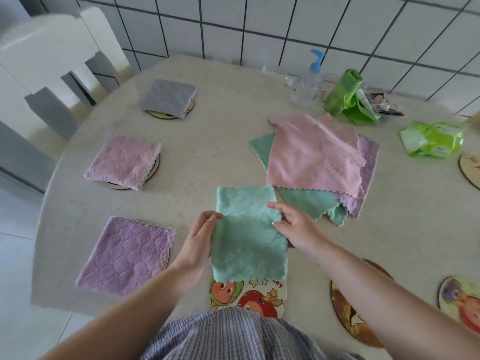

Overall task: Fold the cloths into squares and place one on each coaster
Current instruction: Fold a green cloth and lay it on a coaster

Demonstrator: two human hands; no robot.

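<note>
A teal cloth [249, 240] is doubled over in front of me, its far part flat on the table, its near part lifted. My left hand [198, 242] pinches its left edge and my right hand [293, 224] pinches its right edge. Just below it lies a bare cartoon coaster [249, 297]. Folded cloths sit on three coasters at left: purple [124, 255], pink [122, 165], grey [167, 97]. A pile of unfolded cloths, pink [314, 157] on top of teal and purple, lies right of centre.
More bare coasters lie at the right: one [350, 315] under my right forearm, one [459, 300] at the edge, one [470, 167] farther back. A clear pump bottle [307, 84], a green bag roll [342, 96] and a green wipes pack [432, 139] stand at the back. A white chair [46, 63] is left.
</note>
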